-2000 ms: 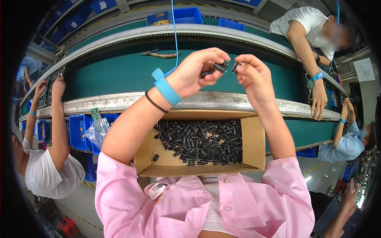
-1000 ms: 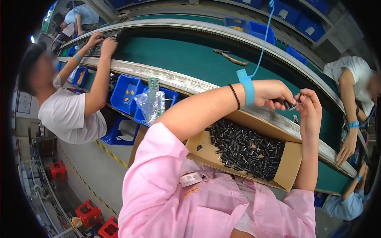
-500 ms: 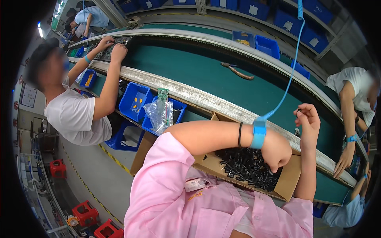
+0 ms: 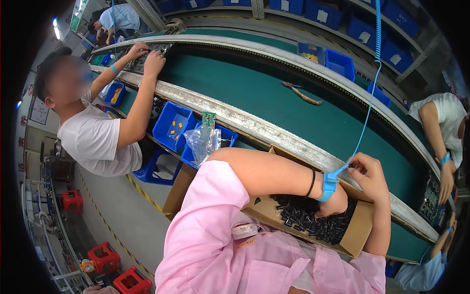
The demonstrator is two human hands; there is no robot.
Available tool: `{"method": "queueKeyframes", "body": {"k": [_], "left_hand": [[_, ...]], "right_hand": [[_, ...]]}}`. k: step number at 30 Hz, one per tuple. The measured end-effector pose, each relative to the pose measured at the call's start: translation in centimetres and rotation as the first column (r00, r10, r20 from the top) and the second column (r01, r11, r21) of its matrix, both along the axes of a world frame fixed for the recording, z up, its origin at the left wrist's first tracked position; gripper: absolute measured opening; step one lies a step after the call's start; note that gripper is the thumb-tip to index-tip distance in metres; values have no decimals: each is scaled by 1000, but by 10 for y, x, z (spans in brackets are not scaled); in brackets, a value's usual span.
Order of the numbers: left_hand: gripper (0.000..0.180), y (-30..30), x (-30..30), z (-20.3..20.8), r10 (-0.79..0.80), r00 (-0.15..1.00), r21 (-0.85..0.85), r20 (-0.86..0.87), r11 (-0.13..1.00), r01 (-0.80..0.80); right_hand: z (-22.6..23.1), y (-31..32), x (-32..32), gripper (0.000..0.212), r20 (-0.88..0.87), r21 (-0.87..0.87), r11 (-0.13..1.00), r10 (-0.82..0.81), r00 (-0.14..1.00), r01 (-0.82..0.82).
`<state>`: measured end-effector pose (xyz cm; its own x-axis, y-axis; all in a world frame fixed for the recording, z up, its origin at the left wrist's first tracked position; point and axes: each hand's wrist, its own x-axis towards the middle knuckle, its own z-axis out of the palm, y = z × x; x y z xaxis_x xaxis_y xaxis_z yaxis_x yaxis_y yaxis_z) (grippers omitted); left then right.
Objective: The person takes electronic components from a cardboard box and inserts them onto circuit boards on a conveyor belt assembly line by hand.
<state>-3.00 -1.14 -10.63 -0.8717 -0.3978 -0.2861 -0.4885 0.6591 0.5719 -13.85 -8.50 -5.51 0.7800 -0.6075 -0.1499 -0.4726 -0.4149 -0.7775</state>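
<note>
My left hand [image 4: 336, 203] reaches down into an open cardboard box [image 4: 356, 234] of small black cylindrical parts with wire leads, which look like capacitors [image 4: 306, 215]. Its fingers are bent and touch the pile; whether a part is pinched there is hidden. A light blue wrist strap [image 4: 329, 187] with a coiled cord goes round this wrist. Above the box's far right corner is my right hand [image 4: 369, 176], its fingers curled together beside the strap's cord. What those fingers hold, if anything, I cannot make out.
A green conveyor belt [image 4: 235, 88] runs beyond a metal rail [image 4: 245, 120]. Pliers [image 4: 302, 93] lie on it. To the left are blue bins [image 4: 172, 126], a plastic bag [image 4: 199, 143] and a green circuit board [image 4: 208, 120]. A co-worker [image 4: 98, 132] sits left; others work at right.
My right hand has come down and left, from above the belt toward the box. A small dark part showed in its fingertips before. My left hand has dipped lower into the pile.
</note>
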Motion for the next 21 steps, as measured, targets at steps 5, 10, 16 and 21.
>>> {"method": "queueKeyframes", "body": {"k": [5,10,16,21], "left_hand": [[17,-2,2,8,-25,998,95,50,995,20],[18,-1,4,12,-29,994,100,104,995,19],[21,-1,4,10,-4,998,99,70,995,-3],[23,-3,3,6,-5,1000,120,2,993,4]], "right_hand": [[-1,0,-2,18,-83,-10,997,71,994,-72],[-1,-1,-2,19,-87,-17,996,91,992,-93],[-2,-1,-3,19,-90,-5,995,104,991,-105],[-3,-1,-4,19,-99,-5,994,113,989,-114]]}}
